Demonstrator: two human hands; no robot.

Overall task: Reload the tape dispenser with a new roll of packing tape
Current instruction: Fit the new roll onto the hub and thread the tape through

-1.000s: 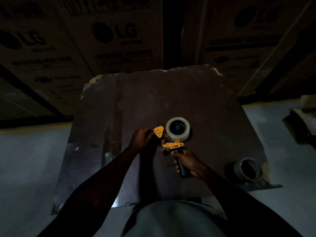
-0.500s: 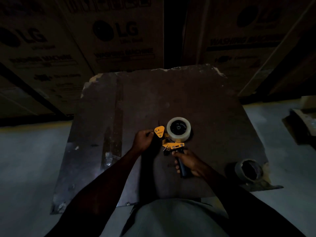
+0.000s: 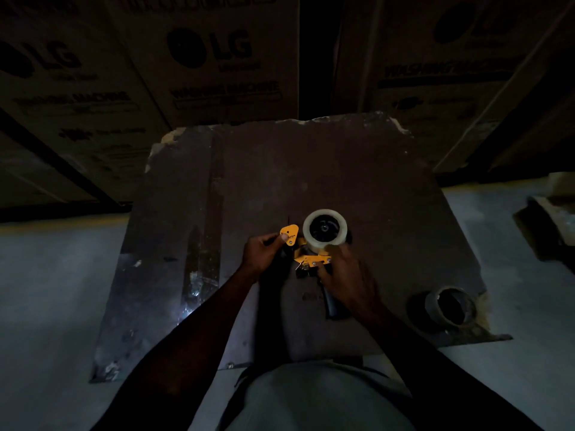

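Observation:
A yellow tape dispenser lies on the dark board, with a clear roll of packing tape seated on its hub. My left hand pinches the dispenser's yellow front plate with thumb and fingers. My right hand is closed around the frame just above the dark handle, fingertips close to the roll's lower edge. An old, nearly bare tape core lies on its side at the board's near right corner.
The board sits low over a pale concrete floor. Large cardboard washing machine boxes stand right behind its far edge. Some cardboard scrap lies on the floor at the right. The light is very dim.
My right hand has slid up from the handle toward the frame and roll. My left hand stays on the yellow front plate, thumb now on its face.

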